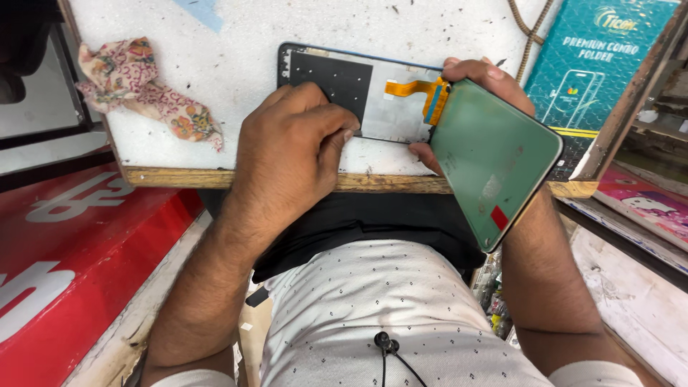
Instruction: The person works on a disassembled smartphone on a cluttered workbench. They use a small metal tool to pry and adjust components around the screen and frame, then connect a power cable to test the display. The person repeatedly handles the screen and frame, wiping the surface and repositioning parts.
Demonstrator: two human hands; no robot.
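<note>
Green-tinted glass panel, rounded corners, small red tab near its lower end: the right hand is holding it by its upper edge, thumb on top and fingers wrapping underneath, tilted up off the desk and overhanging the front edge at the right. Its long axis is running diagonally from the hand down toward the person's lap. An orange flex ribbon is linking the panel's upper corner to the frame, a dark-rimmed shell with a black plate inside, lying flat near the front edge of the desk, long axis parallel to that edge. The left hand is curling into a loose fist, fingertips pressing on the frame's near edge; whether it is pinching anything small cannot be told. The frame is lying between the hands, the left one on it, the right one just beside its right end. Floral cloth is lying at the desk's left edge, well apart.
</note>
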